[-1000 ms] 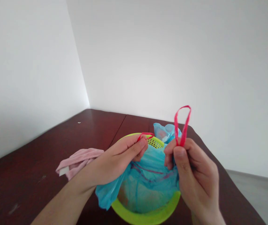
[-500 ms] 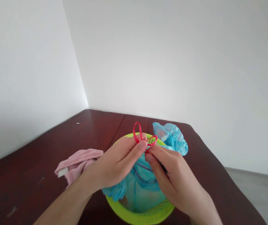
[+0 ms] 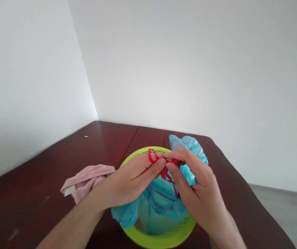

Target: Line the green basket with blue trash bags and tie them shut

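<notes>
Between my two hands is a red drawstring (image 3: 167, 176), looped at the top with an end hanging down on the right. My left hand (image 3: 138, 176) pinches it between thumb and fingers. Thumb and forefinger of my right hand (image 3: 199, 185) close on it just beside the left fingertips. Beneath them a blue plastic bag (image 3: 159, 214) lines a lime-green basket (image 3: 161, 240) with a perforated wall. Part of the bag bulges over the rim at lower left. My hands hide the knot area and some of the rim.
A crumpled pink cloth (image 3: 88, 178) with a white tag lies left of the basket. Behind it on the right sits bunched blue plastic (image 3: 190, 143). All rest on a dark red-brown table (image 3: 47, 176) against white walls (image 3: 164, 62).
The upright red loop has sunk lower, and a red end now dangles below my fingers. My right hand has risen, its forefinger reaching over the drawstring. My left hand stays nearly in place.
</notes>
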`<state>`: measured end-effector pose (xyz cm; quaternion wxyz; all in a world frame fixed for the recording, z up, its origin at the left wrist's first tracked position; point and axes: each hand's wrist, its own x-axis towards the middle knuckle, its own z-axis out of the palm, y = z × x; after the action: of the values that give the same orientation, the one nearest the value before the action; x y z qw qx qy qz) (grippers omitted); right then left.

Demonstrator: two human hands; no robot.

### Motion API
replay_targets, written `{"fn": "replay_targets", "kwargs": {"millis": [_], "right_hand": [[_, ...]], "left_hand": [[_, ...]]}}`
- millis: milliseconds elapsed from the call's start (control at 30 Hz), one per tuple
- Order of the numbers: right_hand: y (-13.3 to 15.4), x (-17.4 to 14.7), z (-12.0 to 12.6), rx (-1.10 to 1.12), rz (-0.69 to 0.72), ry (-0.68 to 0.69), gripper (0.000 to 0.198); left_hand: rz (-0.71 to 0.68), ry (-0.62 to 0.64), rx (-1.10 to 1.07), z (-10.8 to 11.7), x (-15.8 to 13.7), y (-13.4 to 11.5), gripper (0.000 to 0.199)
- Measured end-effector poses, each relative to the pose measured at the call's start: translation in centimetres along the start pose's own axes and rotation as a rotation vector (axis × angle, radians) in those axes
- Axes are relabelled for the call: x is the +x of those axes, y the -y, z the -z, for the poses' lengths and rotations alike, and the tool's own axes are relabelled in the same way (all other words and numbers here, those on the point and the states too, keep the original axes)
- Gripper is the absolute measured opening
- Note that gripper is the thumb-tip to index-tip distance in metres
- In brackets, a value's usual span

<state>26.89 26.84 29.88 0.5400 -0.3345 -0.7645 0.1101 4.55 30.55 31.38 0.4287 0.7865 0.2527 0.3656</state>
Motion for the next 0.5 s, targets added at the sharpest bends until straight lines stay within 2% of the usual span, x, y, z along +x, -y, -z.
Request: {"fn": "replay_targets", "kwargs": {"millis": [133, 300, 500], "right_hand": [[0.1, 0.0, -0.1, -0.007, 0.053, -0.139, 0.02], [0.8, -0.5, -0.3, 0.007, 0.115, -0.402, 0.03], [0.7, -0.1, 0.4, 0.06, -0.074, -0.649, 0.005]], "left_hand": [[0.114, 0.097, -0.249, 0.0, 0.1, 0.7, 0.059], [0.248, 0.218, -0.583, 0.3, -0.2, 0.5, 0.048], [0.313, 0.24, -0.801, 1.0, -0.5, 0.1, 0.05]]}}
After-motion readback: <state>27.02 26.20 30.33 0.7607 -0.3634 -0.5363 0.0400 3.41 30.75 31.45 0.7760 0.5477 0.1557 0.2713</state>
